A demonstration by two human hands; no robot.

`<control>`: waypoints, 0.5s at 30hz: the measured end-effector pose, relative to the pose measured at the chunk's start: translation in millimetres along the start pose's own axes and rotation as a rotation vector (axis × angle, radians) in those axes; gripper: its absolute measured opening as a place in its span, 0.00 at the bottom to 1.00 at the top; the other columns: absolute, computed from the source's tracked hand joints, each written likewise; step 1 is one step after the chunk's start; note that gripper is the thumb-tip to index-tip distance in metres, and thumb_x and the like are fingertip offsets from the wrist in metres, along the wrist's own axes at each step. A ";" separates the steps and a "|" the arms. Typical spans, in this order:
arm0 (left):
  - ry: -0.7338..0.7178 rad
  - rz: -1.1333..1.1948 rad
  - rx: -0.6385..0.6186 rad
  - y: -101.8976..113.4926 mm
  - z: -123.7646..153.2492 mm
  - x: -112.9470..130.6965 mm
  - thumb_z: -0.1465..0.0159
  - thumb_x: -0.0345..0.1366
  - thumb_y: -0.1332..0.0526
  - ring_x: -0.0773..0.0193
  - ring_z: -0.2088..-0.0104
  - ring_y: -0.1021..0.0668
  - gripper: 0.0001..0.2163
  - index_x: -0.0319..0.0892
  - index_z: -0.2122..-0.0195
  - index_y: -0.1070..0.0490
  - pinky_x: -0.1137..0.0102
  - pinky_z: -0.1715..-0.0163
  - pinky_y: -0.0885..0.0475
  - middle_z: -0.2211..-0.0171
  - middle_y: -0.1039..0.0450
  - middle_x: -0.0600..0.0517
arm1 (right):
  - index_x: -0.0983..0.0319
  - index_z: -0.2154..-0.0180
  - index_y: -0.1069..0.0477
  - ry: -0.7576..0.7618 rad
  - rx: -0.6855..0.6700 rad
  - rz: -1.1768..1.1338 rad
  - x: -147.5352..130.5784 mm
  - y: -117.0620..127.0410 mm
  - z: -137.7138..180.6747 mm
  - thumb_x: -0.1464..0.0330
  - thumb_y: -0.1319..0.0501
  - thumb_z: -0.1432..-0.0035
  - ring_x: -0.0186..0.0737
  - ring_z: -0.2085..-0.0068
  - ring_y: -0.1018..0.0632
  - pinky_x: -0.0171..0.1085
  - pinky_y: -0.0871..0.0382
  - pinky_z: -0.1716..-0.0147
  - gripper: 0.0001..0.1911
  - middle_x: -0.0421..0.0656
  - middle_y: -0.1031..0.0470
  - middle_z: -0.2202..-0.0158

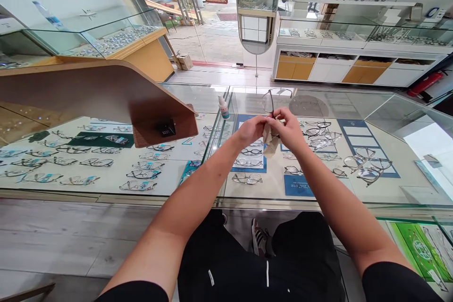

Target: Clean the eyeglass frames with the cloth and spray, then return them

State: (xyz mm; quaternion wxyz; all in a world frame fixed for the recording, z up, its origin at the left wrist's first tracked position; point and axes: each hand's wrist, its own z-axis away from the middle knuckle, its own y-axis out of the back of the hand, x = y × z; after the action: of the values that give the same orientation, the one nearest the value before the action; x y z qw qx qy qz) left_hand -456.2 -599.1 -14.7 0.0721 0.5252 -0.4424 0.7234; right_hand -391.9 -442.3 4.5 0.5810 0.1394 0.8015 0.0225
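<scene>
My left hand [252,131] and my right hand [288,128] meet above the glass display counter [339,104], both closed. Between them is a pair of glasses [268,102] with a dark frame, held on edge with a lens pointing up and away from me. A crumpled beige cloth [271,145] hangs down from between my fingers, around the lower part of the glasses. The fingertips overlap, so the exact grip of each hand is partly hidden. Left of my hands, a small white spray bottle [223,107] with a teal label stands upright by a glass seam.
A brown wooden panel [106,99] juts over the counter at left. Several loose glasses [368,164] lie grouped at right. Rows of frames [145,174] show under the glass. A round dark mat [308,105] and an oval mirror [256,14] are farther off.
</scene>
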 end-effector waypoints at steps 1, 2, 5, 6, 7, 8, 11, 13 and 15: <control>-0.009 -0.005 -0.011 -0.7 0.6 0.2 0.30 0.33 0.37 0.64 0.73 0.26 0.09 0.38 0.67 0.23 0.68 0.68 0.30 0.73 0.27 0.50 | 0.56 0.66 0.28 -0.052 -0.005 -0.054 -0.1 0.8 -0.7 0.52 0.30 0.41 0.43 0.58 0.26 0.43 0.28 0.55 0.16 0.42 0.22 0.60; -0.021 -0.014 -0.018 -0.8 1.0 0.0 0.29 0.34 0.36 0.63 0.72 0.25 0.09 0.38 0.66 0.22 0.68 0.68 0.29 0.72 0.26 0.50 | 0.56 0.65 0.27 -0.101 -0.010 -0.117 -0.2 1.5 -1.6 0.50 0.30 0.40 0.43 0.59 0.26 0.42 0.28 0.57 0.18 0.41 0.22 0.61; -0.063 -0.038 -0.001 1.1 0.7 -2.2 0.29 0.38 0.31 0.64 0.71 0.24 0.10 0.38 0.66 0.20 0.69 0.68 0.28 0.71 0.25 0.50 | 0.56 0.61 0.22 -0.159 -0.010 -0.279 -0.2 2.4 -4.1 0.45 0.31 0.38 0.41 0.63 0.25 0.40 0.28 0.61 0.22 0.41 0.21 0.63; -0.077 -0.041 0.008 2.0 0.4 -3.2 0.30 0.39 0.29 0.65 0.71 0.24 0.11 0.37 0.65 0.20 0.70 0.68 0.28 0.71 0.25 0.51 | 0.56 0.60 0.20 -0.160 -0.003 -0.311 0.0 2.1 -4.7 0.44 0.31 0.39 0.41 0.63 0.24 0.40 0.28 0.61 0.23 0.41 0.20 0.62; -0.089 -0.043 0.015 2.7 0.0 -4.1 0.31 0.40 0.27 0.66 0.71 0.23 0.11 0.37 0.64 0.19 0.70 0.68 0.28 0.70 0.24 0.51 | 0.56 0.60 0.19 -0.163 0.010 -0.335 0.3 1.7 -5.1 0.43 0.30 0.39 0.41 0.62 0.23 0.40 0.27 0.61 0.23 0.42 0.20 0.62; -0.098 -0.044 0.017 3.0 -0.3 -4.8 0.32 0.41 0.25 0.66 0.71 0.23 0.11 0.37 0.63 0.18 0.70 0.68 0.28 0.70 0.23 0.51 | 0.56 0.60 0.18 -0.172 0.026 -0.354 0.8 1.1 -5.4 0.43 0.30 0.39 0.42 0.62 0.23 0.40 0.27 0.62 0.24 0.42 0.19 0.62; -0.103 -0.053 0.010 2.0 -0.5 -5.6 0.34 0.44 0.22 0.66 0.71 0.21 0.14 0.38 0.61 0.17 0.71 0.68 0.28 0.69 0.21 0.51 | 0.56 0.61 0.17 -0.211 0.059 -0.401 2.6 -0.8 -5.2 0.43 0.28 0.42 0.42 0.63 0.22 0.40 0.27 0.64 0.24 0.43 0.17 0.62; -0.100 -0.058 0.004 0.4 -0.1 -5.2 0.37 0.45 0.20 0.66 0.71 0.21 0.16 0.38 0.61 0.17 0.71 0.69 0.28 0.70 0.21 0.51 | 0.56 0.62 0.16 -0.228 0.058 -0.415 3.6 -1.4 -4.6 0.42 0.26 0.44 0.42 0.64 0.22 0.40 0.27 0.65 0.24 0.42 0.17 0.64; -0.099 -0.058 0.001 -0.9 0.3 -4.6 0.38 0.46 0.19 0.66 0.70 0.21 0.17 0.37 0.60 0.17 0.71 0.69 0.28 0.69 0.20 0.51 | 0.56 0.62 0.15 -0.230 0.054 -0.415 4.1 -1.6 -4.0 0.43 0.25 0.45 0.42 0.64 0.22 0.41 0.27 0.65 0.24 0.42 0.17 0.65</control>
State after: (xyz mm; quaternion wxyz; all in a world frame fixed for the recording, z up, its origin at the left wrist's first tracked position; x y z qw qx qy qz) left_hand -453.5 -597.1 -17.9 0.0708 0.5731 -0.4298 0.6941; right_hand -397.2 -442.4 1.6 0.6567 -0.0111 0.7420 -0.1346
